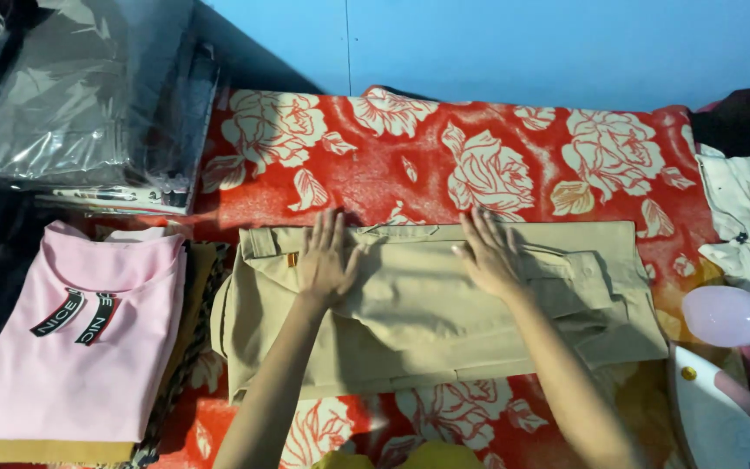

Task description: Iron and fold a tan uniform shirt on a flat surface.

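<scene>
Two flat hands' fingers (pixel 327 227) atop khaki trousers (pixel 427 321).

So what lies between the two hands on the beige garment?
In the head view, only the folded beige garment lies between the left hand and right hand: bare creased cloth, nothing on it.

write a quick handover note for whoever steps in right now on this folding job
Left hand: flat, fingers spread, pressing the khaki trousers near the waistband.
Right hand: flat on the trousers' upper middle.
Trousers lie folded lengthwise on the red floral cloth.
Done: a folded pink T-shirt tops the stack at left.
Left: the trousers are not yet folded small or stacked.
Clothes iron sits at right.
</scene>
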